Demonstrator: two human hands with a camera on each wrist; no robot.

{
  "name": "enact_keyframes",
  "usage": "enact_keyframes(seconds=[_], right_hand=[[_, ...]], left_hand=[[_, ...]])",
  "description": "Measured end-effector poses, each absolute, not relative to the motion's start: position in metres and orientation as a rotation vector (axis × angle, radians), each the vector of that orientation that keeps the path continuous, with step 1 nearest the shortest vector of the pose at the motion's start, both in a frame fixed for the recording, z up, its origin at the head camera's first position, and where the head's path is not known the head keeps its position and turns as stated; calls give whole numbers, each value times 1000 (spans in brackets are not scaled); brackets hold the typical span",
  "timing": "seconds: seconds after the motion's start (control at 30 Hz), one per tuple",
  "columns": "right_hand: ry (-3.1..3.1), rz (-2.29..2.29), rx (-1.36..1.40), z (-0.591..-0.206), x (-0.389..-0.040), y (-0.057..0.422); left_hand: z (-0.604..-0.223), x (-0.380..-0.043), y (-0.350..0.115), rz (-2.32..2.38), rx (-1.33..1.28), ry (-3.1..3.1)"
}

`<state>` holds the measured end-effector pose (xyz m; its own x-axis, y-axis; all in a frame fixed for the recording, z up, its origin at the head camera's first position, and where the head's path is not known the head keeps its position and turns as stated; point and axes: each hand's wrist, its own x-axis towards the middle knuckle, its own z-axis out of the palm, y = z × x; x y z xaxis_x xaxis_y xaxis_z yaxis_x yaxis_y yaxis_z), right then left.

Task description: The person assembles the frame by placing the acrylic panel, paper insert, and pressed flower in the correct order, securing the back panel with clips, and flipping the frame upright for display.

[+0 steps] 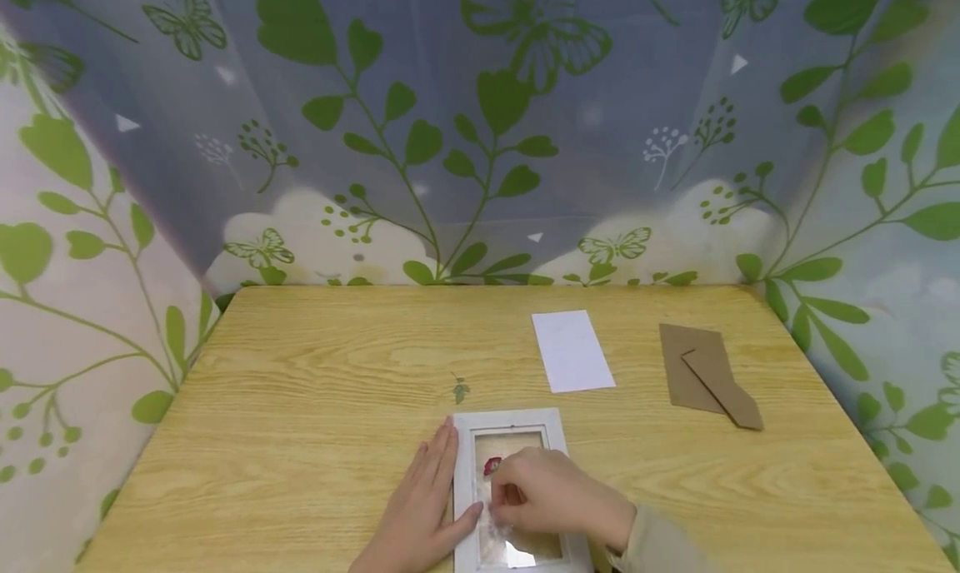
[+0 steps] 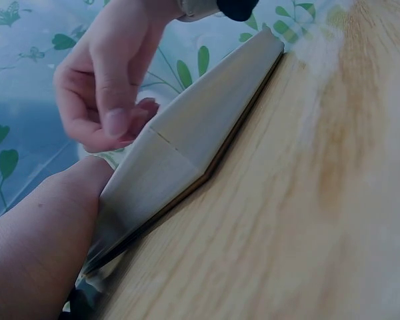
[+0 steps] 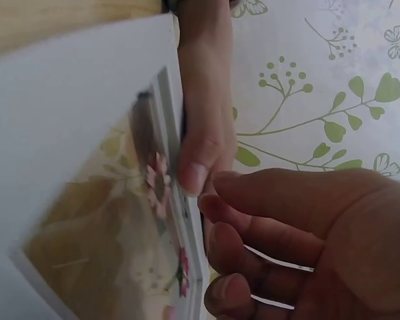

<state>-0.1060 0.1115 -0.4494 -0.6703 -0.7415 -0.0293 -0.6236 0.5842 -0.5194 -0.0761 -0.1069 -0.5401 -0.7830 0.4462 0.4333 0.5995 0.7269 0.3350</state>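
A white picture frame lies on the table with its pane showing. My left hand rests along its left side, fingers straight and thumb over the rim. Above the pane hovers my right hand, fingers curled and thumb near the index fingertip; I see nothing between them. Beside its index finger lies a small red flower on the pane. The right wrist view shows a pale pink flower and a deep pink one near the frame's inner edge. In the left wrist view the right hand is above the frame's side.
A small green leaf sprig lies just beyond the frame. A white card is farther back. To the right rests a brown backing board with its stand leg. Patterned cloth hangs around the wooden table.
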Motion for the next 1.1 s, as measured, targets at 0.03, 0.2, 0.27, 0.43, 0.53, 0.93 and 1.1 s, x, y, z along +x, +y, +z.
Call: enact_keyframes(seconds=[0.03,0.2,0.27,0.43,0.53,0.93,1.1], right_hand=[[2564,-710,-1134,-447,-108,111],[2505,-748,-1152,-436,-124,109],[2487,-767,-1145,-432,-133,107],[2466,-816,-1095,-423,-161,102],[2469,-847,-1102,-421,-181,100],[2528,-767,-1088,-440,-256,74],[2567,-602,-1098,-449,-272,62]], left_hand=[[-540,-76,-107,-667,-816,-2609],[-540,-76,-108,-650,-814,-2612],[-540,-76,-108,-646,-811,-2622],[-539,-76,-108,-673,-806,-2666],[-539,-76,-107,-685,-810,-2686],[-539,-76,-107,-674,-798,-2719],[-538,-76,-108,-674,-804,-2701]])
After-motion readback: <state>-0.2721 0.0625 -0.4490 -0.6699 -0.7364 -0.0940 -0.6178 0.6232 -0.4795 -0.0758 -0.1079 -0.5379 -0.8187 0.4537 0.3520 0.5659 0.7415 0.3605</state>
